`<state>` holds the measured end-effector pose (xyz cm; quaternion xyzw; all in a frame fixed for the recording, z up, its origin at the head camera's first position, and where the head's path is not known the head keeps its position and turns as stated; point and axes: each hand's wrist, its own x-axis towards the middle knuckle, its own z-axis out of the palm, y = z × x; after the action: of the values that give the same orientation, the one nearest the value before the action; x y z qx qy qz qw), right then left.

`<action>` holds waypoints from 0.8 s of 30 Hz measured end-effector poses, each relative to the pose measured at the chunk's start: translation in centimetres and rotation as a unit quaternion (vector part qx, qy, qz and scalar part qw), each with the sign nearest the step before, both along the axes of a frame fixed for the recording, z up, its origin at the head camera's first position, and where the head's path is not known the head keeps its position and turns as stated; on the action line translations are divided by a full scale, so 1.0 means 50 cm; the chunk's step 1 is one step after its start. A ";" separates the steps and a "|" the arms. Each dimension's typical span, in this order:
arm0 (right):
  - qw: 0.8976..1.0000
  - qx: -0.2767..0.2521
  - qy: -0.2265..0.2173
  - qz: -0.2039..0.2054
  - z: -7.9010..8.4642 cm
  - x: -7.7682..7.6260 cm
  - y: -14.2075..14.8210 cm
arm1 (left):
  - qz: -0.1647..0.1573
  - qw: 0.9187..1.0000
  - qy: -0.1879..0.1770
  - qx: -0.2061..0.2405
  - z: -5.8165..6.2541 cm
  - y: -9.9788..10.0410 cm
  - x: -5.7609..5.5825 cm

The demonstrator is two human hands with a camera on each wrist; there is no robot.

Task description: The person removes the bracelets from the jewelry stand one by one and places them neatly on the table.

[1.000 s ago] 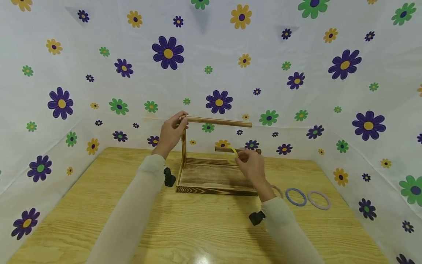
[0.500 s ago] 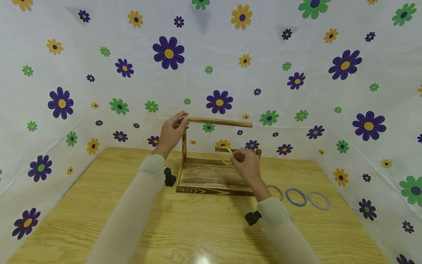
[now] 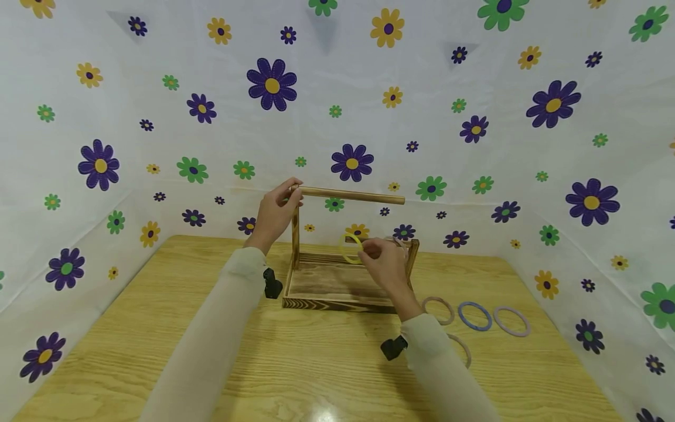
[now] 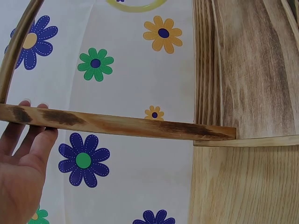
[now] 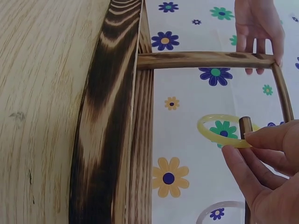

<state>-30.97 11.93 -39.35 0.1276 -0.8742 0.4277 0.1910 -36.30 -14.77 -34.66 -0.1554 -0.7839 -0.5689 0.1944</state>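
Note:
My left hand (image 3: 276, 208) grips the top left corner of a dark-grained wooden stand (image 3: 337, 305), fingers behind the post (image 4: 112, 123) and thumb in front. From that corner a long upper rod (image 3: 353, 194) runs right. A shorter lower rod (image 5: 245, 126) points left from the stand's right post. My right hand (image 3: 387, 264) pinches a yellow ring (image 3: 343, 252) by its right side, at the free end of the lower rod. In the right wrist view the rod's tip shows inside the ring's loop. A pale ring (image 5: 219, 205) hangs farther back along the lower rod, partly hidden by my right hand in the head view.
On the table right of the stand lie a brown ring (image 3: 447, 305), a blue ring (image 3: 474, 316) and a lilac ring (image 3: 511, 321). A greyish ring (image 3: 465, 346) is partly covered by my right sleeve. Flower-printed cloth (image 3: 337, 70) rises behind and beside the table (image 3: 316, 363).
My right hand has moved left with the yellow ring, bringing it to the lower rod's free end. The pale ring and the greyish ring have come into view. My left hand stays put.

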 end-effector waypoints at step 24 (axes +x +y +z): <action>0.998 -0.038 -0.024 0.051 -0.004 0.040 0.016 | 0.002 1.000 -0.004 -0.002 0.000 0.000 0.007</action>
<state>-28.99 12.71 -39.54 0.1541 -0.8539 0.4730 0.1526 -35.93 -14.78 -34.65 -0.1519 -0.7859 -0.5678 0.1921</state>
